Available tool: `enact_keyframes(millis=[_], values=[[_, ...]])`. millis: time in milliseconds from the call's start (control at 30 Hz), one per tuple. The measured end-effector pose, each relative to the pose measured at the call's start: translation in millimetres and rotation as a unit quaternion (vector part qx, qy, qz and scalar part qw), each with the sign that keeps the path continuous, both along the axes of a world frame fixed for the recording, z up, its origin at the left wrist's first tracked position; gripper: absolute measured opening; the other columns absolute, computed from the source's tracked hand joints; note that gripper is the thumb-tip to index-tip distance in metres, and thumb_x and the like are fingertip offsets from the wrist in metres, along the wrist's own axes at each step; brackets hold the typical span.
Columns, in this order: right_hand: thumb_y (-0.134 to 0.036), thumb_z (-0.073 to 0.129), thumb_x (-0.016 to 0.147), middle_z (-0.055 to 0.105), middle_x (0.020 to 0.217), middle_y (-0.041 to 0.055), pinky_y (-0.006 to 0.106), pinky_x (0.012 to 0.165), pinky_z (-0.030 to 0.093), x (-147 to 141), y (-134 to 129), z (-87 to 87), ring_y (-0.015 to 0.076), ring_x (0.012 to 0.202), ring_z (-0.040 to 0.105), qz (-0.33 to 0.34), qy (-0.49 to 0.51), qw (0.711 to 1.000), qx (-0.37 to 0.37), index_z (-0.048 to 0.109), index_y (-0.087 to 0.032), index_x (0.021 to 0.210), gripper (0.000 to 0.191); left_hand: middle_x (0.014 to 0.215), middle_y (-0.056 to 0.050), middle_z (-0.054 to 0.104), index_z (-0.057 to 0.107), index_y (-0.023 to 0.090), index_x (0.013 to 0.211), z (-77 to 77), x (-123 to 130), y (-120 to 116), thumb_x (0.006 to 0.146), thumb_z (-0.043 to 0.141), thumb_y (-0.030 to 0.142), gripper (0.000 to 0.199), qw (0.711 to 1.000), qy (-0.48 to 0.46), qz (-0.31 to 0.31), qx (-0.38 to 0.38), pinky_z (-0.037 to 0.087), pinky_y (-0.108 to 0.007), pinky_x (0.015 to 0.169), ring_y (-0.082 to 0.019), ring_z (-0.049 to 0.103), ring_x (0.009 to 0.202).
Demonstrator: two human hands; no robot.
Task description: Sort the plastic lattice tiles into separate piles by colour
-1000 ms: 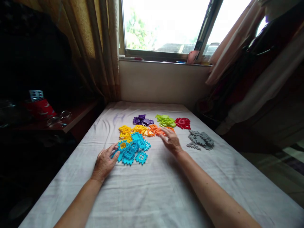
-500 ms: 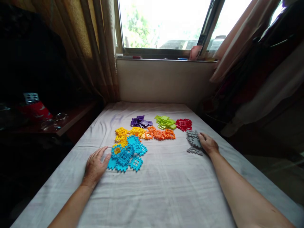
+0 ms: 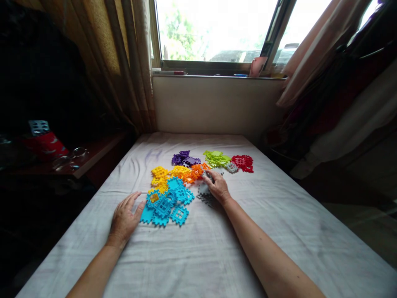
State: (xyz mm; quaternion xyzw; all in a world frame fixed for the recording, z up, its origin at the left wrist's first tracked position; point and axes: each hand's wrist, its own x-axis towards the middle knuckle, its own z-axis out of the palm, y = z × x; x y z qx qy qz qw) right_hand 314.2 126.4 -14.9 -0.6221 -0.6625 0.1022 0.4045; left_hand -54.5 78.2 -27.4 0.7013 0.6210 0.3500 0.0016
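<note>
My left hand [image 3: 125, 217] lies on the sheet with its fingers stretched out, against the left side of a heap of light-blue interlocking plastic tiles [image 3: 161, 207]. Over some grey tiles [image 3: 204, 191] rests my right hand [image 3: 217, 187], its fingers apart and touching the grey and orange tiles [image 3: 196, 170]. The hand partly hides both groups. Yellow tiles [image 3: 159, 171] sit just behind the light-blue heap. Farther back are purple tiles [image 3: 182, 158], lime-green tiles [image 3: 217, 158] and red tiles [image 3: 245, 162]. One lone grey tile [image 3: 231, 167] lies between the green and red ones.
A pale sheet [image 3: 161, 260] covers the bed-like surface. On a dark side table at left are eyeglasses [image 3: 70, 157] and a red container [image 3: 49, 145]. A pink mug [image 3: 257, 66] stands on the windowsill. Curtains and hanging clothes flank the window.
My right hand has swept left from the right side, moving most of the grey tiles against the orange ones. One grey tile now lies by the red pile. My left hand stays put.
</note>
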Motion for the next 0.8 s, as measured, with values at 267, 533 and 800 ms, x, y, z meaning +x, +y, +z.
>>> enact_keyframes(millis=[267, 533, 800], values=[[-0.044, 0.053, 0.093, 0.054, 0.146, 0.0054, 0.04, 0.114, 0.035, -32, 7, 25.4, 0.0239, 0.134, 0.048, 0.116, -0.105, 0.986, 0.064, 0.064, -0.026, 0.131, 0.043, 0.124, -0.01, 0.069, 0.063, 0.022, 0.119, -2.9, -4, -2, 0.089, 0.043, 0.051, 0.046, 1.0, -0.014, -0.002, 0.012, 0.049, -0.041, 0.106, -0.026, 0.063, 0.118], [-0.047, 0.044, 0.092, 0.05, 0.139, 0.0283, 0.058, 0.103, 0.037, 148, 71, 38.6, 0.0411, 0.129, 0.048, -0.351, -0.036, 0.928, -0.12, 0.055, -0.01, 0.14, 0.062, 0.125, -0.011, 0.069, 0.062, 0.022, 0.123, -7.0, -4, -4, 0.091, 0.041, 0.055, 0.05, 1.0, 0.004, 0.009, 0.002, 0.049, -0.044, 0.104, -0.027, 0.063, 0.117], [-0.049, 0.043, 0.096, 0.06, 0.138, 0.0163, 0.045, 0.106, 0.037, 171, 119, 6.6, 0.0306, 0.128, 0.054, -0.231, -0.059, 0.947, -0.216, 0.061, -0.024, 0.137, 0.052, 0.125, -0.009, 0.07, 0.063, 0.023, 0.123, -2.0, -3, -9, 0.093, 0.037, 0.063, 0.056, 1.0, -0.004, 0.018, -0.019, 0.051, -0.042, 0.104, -0.025, 0.063, 0.119]])
